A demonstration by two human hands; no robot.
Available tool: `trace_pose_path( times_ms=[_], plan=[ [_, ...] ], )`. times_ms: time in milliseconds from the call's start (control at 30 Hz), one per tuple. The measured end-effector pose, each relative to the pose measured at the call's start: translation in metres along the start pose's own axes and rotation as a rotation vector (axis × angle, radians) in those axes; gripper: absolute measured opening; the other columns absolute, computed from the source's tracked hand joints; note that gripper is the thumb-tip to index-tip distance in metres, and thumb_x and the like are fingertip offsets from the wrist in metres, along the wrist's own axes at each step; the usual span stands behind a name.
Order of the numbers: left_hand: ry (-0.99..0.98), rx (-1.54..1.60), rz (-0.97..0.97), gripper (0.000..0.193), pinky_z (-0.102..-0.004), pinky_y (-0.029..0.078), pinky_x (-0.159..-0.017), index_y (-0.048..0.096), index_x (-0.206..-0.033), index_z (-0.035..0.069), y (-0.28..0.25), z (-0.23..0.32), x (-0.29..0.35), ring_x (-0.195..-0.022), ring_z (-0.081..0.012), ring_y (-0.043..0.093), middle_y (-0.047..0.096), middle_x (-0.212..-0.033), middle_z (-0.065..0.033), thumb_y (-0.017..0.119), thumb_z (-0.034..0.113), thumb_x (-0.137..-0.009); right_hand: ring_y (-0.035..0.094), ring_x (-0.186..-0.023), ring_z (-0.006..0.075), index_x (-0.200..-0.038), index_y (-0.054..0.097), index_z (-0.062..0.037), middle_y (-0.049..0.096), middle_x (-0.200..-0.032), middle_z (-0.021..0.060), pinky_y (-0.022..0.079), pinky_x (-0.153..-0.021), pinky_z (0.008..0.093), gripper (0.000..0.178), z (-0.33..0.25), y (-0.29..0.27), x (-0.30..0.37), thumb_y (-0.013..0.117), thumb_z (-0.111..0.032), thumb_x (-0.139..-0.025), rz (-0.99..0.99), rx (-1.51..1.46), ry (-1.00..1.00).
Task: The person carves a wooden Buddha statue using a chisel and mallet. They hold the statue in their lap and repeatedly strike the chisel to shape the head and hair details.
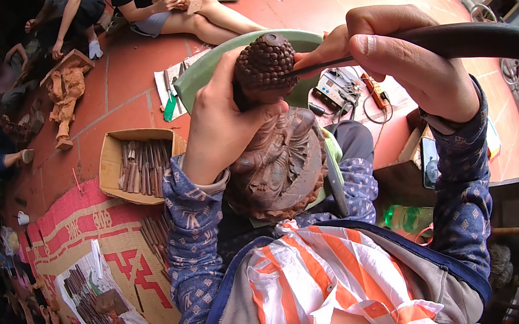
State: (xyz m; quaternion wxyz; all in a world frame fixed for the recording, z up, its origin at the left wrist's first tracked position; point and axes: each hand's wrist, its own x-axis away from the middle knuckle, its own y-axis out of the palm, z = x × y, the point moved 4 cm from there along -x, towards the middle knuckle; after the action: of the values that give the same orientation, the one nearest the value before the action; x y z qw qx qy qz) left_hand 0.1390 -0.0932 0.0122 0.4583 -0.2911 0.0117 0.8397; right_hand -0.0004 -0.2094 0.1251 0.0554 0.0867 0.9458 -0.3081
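Note:
A dark brown carved Buddha statue (286, 168) rests in my lap, its head covered in small round curls. My left hand (217, 112) is wrapped around the side of the head, thumb across the lower face and fingers behind. In my right hand (399, 55) is a carving tool (463, 40) with a thick dark handle. Its thin blade lies against the curls on the head's right side. Behind the head a green basin (206, 77) shows, partly covered by my hands and the statue.
On my left, a cardboard box (138, 135) holds several wooden-handled chisels. More tools lie on paper (96, 288) over a printed mat. A carved figure (69, 95) lies on the red tiles, and other people sit around. At right are a power unit (336, 89) and a green bottle (407, 216).

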Motion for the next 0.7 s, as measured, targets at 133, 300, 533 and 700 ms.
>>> trace_pose_path(
  times_ms=[133, 300, 533, 700],
  plan=[
    [0.008, -0.003, 0.012, 0.066, -0.0314, 0.052, -0.079, 0.051, -0.123, 0.003, -0.001, -0.003, 0.001, -0.090, -0.0186, 0.068, 0.069, -0.098, -0.0116, 0.085, 0.015, -0.067, 0.068, -0.090, 0.0206, -0.066, 0.044, -0.0027, 0.068, -0.094, 0.0231, 0.046, -0.056, 0.0244, 0.044, -0.010, -0.002, -0.005, 0.054, -0.034, -0.095, -0.013, 0.111, 0.083],
    [0.025, -0.054, 0.024, 0.066, -0.0329, 0.052, -0.079, 0.051, -0.122, 0.003, 0.000, 0.002, 0.000, -0.090, -0.0209, 0.068, 0.068, -0.098, -0.0133, 0.085, 0.015, -0.066, 0.065, -0.102, 0.0336, -0.077, 0.044, -0.0014, 0.064, -0.097, 0.0262, 0.053, -0.084, 0.0391, 0.041, 0.009, -0.006, -0.016, 0.055, -0.037, -0.096, -0.126, -0.192, 0.001],
    [-0.013, -0.023, 0.002, 0.067, -0.0337, 0.051, -0.082, 0.051, -0.122, 0.003, -0.001, 0.002, -0.002, -0.094, -0.0218, 0.067, 0.068, -0.100, -0.0122, 0.085, 0.017, -0.066, 0.044, -0.125, 0.0503, -0.090, 0.039, -0.0110, 0.041, -0.134, 0.0386, 0.030, -0.107, 0.0612, 0.031, 0.052, -0.003, -0.004, 0.041, -0.040, -0.100, -0.182, -0.731, -0.328],
    [-0.031, -0.004, -0.122, 0.064, -0.0315, 0.048, -0.091, 0.051, -0.118, 0.001, -0.007, 0.008, -0.010, -0.100, -0.0152, 0.061, 0.063, -0.107, -0.0078, 0.086, 0.011, -0.066, 0.036, -0.131, 0.0513, -0.091, 0.038, -0.0118, 0.035, -0.139, 0.0367, 0.025, -0.105, 0.0697, 0.035, 0.063, 0.010, 0.023, 0.025, -0.042, -0.103, 0.018, -0.848, -0.447]
  ],
)
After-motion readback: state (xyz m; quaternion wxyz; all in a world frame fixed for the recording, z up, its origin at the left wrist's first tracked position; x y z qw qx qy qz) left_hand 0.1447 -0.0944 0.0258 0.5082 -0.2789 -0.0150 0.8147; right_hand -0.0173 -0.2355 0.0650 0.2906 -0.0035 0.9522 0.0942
